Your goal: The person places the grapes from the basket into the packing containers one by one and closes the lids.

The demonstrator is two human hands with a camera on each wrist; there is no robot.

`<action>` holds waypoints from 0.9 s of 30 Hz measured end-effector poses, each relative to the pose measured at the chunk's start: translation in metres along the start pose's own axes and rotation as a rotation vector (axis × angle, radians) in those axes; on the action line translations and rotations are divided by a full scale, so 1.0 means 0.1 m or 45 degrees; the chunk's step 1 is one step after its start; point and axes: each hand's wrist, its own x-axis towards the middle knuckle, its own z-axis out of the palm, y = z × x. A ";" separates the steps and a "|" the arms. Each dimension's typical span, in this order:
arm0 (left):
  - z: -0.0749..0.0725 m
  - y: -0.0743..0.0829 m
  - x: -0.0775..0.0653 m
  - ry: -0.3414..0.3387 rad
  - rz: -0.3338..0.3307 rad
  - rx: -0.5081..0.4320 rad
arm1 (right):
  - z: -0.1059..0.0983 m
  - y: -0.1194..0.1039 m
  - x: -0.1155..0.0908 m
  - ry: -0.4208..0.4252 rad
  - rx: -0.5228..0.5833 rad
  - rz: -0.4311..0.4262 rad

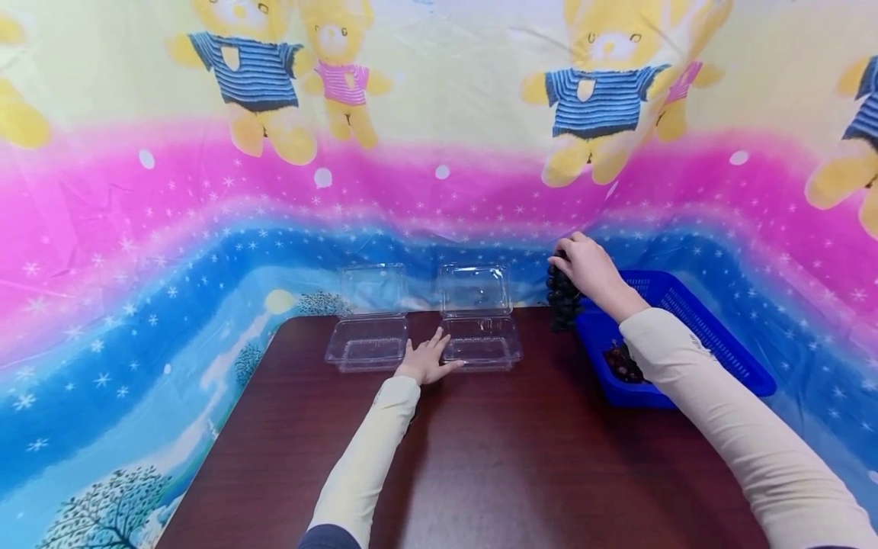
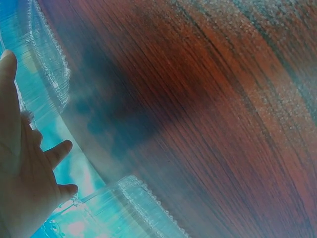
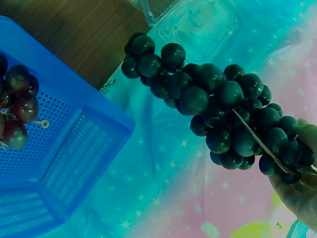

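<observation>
My right hand (image 1: 591,268) grips the top of a bunch of dark grapes (image 3: 218,104), which hangs just left of the blue basket (image 1: 713,328). In the right wrist view the stem shows near the fingers. With fingers spread, my left hand (image 1: 425,360) reaches to the near side of the right clear plastic box (image 1: 483,343); whether it touches the box I cannot tell. A second clear plastic box (image 1: 366,343) stands to the left. Both boxes have their lids raised at the back. Reddish grapes (image 3: 20,106) lie inside the basket.
The dark wooden table (image 1: 480,457) carries the boxes and the basket. Behind it hangs a patterned cloth (image 1: 425,198) with printed bears, close to the table's back edge.
</observation>
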 end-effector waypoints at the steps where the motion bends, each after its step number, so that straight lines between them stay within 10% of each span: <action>1: 0.00 0.00 0.00 0.000 0.000 0.000 | 0.01 0.00 0.00 0.006 0.002 -0.007; 27: -0.01 -0.01 -0.01 0.007 0.014 0.019 | 0.09 -0.23 0.07 -0.002 0.002 -0.092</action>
